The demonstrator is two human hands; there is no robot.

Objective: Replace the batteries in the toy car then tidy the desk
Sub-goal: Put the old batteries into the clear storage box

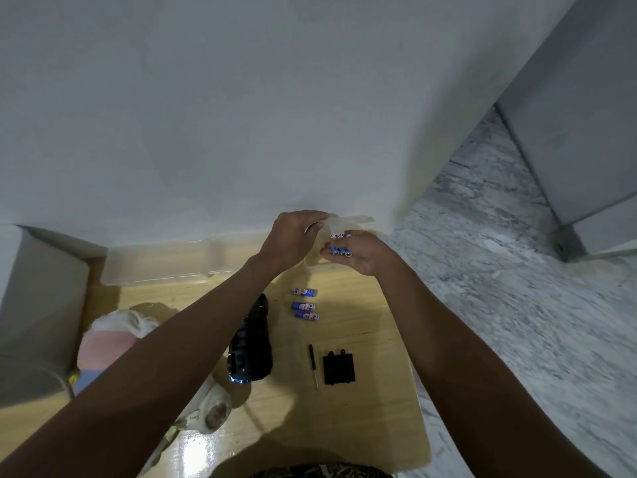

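The dark toy car [251, 343] lies on the wooden desk [362, 415], partly hidden by my left forearm. Three blue batteries [304, 304] lie loose just right of it. A small black screwdriver [314, 365] and the black battery cover [339, 368] lie nearer to me. At the desk's far edge my left hand [293, 239] grips a clear plastic container [336, 224] and holds it above the desk. Beside it my right hand [362, 251] is cupped round several blue batteries [340, 250].
A long clear plastic box [158, 263] stands along the white wall at the back left. A bundle in white plastic with pink and blue parts [110, 339] lies at the left. Grey marble floor [517, 305] drops off beyond the desk's right edge.
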